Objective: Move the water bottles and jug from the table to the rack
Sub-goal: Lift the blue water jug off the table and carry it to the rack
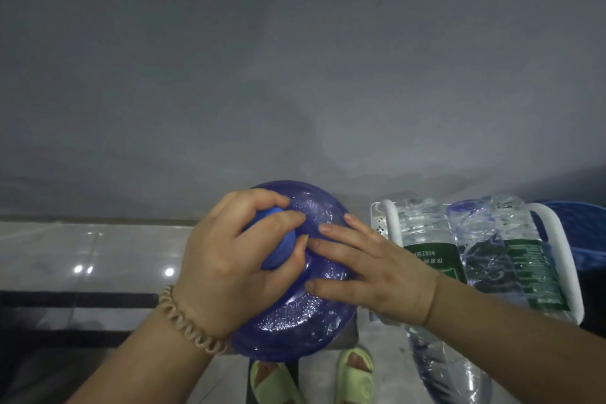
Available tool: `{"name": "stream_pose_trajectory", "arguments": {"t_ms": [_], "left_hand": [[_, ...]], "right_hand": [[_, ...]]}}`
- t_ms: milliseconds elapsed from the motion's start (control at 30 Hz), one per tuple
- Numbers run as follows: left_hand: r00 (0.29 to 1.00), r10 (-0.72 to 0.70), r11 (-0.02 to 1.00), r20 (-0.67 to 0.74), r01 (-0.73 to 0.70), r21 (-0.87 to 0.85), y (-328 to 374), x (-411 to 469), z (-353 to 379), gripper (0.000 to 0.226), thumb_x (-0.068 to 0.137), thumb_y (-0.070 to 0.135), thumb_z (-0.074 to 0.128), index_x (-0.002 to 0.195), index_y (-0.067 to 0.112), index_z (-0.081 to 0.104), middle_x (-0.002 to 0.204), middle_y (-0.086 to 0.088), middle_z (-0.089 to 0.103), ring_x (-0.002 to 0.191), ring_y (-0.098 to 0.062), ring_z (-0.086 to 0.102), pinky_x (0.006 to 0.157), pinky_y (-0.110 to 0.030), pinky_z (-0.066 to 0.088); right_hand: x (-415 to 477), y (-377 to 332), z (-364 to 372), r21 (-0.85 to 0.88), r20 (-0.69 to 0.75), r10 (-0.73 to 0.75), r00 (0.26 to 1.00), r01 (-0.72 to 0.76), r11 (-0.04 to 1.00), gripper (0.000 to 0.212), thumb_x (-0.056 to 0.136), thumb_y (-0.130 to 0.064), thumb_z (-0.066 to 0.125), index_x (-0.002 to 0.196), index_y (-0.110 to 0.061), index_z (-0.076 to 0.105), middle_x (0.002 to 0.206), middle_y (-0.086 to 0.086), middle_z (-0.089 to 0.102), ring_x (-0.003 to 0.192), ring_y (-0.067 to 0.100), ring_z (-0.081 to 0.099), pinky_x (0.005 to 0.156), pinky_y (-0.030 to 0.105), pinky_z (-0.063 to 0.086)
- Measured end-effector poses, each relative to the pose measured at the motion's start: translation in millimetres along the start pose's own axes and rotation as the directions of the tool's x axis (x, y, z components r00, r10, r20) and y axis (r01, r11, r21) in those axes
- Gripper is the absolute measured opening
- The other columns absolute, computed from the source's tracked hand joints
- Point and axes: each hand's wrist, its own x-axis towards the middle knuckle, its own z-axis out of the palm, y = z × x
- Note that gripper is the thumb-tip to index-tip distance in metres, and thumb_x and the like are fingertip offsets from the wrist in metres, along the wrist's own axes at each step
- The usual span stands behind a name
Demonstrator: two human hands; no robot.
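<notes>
A big translucent blue water jug (295,321) stands below me, seen from above, with droplets inside its shoulder. My left hand (229,259) grips the blue cap and neck (272,259) at its top, fingers curled round it. My right hand (370,266) lies flat on the jug's shoulder with straight fingers. To the right, two clear water bottles with green labels (429,249) (521,259) lie in a white rack (392,223). A third clear bottle (446,367) shows below my right forearm.
A grey wall fills the upper view. A glossy pale floor with a dark stripe (78,300) runs to the left. My feet in green slippers (354,374) stand just under the jug. A dark blue container (583,233) sits at the far right.
</notes>
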Motion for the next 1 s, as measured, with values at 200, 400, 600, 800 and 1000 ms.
{"name": "stream_pose_trajectory", "arguments": {"t_ms": [200,400,600,800,1000], "left_hand": [[0.997,0.075,0.997,0.004,-0.075,0.029,17,-2,17,0.018,0.074,0.023,0.075,0.085,0.009,0.073,0.09,-0.011,0.066,0.077,-0.024,0.063,0.069,-0.033,0.052],[0.993,0.113,0.992,-0.012,-0.112,0.057,36,-8,31,0.016,0.076,0.02,0.074,0.087,0.009,0.072,0.09,-0.011,0.067,0.078,-0.024,0.063,0.074,-0.03,0.05],[0.991,0.112,0.987,-0.076,-0.102,0.126,48,-11,42,0.014,0.074,0.014,0.074,0.084,0.005,0.073,0.09,-0.013,0.067,0.086,-0.019,0.055,0.078,-0.032,0.048],[0.994,0.073,0.977,-0.079,-0.055,0.206,56,-16,44,0.016,0.073,0.016,0.075,0.086,0.007,0.072,0.094,-0.013,0.067,0.083,-0.028,0.061,0.077,-0.037,0.049],[0.994,-0.074,0.951,0.076,0.047,0.305,67,-20,25,0.04,0.073,0.036,0.07,0.107,0.015,0.067,0.11,-0.011,0.061,0.1,-0.029,0.053,0.086,-0.04,0.045]], "right_hand": [[-26,1,2,-0.021,-0.036,0.006,0.999,-0.007,1.0,0.036,0.097,-0.021,0.052,0.131,-0.03,0.044,0.139,0.008,0.039,0.134,0.028,0.036,0.107,0.051,0.035],[-48,-4,3,-0.058,-0.044,0.036,0.998,-0.038,0.998,0.039,0.094,-0.021,0.061,0.128,-0.03,0.046,0.14,0.008,0.039,0.137,0.027,0.033,0.11,0.048,0.032],[-56,-9,5,-0.036,-0.07,0.075,0.995,-0.078,0.996,0.03,0.098,-0.018,0.051,0.125,-0.028,0.045,0.138,0.009,0.039,0.134,0.028,0.034,0.11,0.047,0.031],[-61,-9,-2,-0.032,-0.018,0.073,0.997,-0.074,0.997,0.06,0.082,-0.009,0.066,0.134,-0.026,0.041,0.144,0.011,0.033,0.137,0.031,0.03,0.109,0.052,0.03],[-57,-16,-19,-0.093,0.176,0.064,0.982,-0.048,0.995,0.087,0.063,-0.019,0.077,0.14,-0.025,0.036,0.15,0.012,0.029,0.14,0.033,0.022,0.109,0.056,0.026]]}}
